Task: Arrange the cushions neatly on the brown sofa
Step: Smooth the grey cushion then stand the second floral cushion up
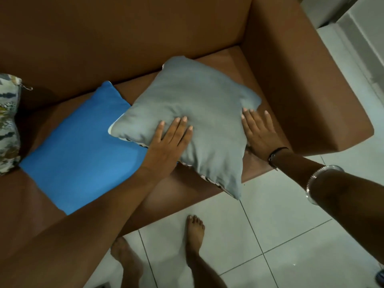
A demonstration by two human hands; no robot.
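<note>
writing: none readable anywhere, no brand tags showing
grey cushion point(191, 113): plain grey top, soft and wrinkly, patterned underside peeking at its lower edge; sits skewed at the seat's right end near the armrest, one corner hanging past the front edge
blue cushion point(83, 150): flat on the seat just left, its right corner tucked under the grey one
patterned cushion point(8, 121): cut off by the frame's left edge, print hard to make out
left hand point(168, 142): flat, fingers spread, pressing on the grey cushion
right hand point(259, 132): flat, open against the cushion's right edge, fingertips touching it
brown sofa point(124, 42): smooth, plain
</note>
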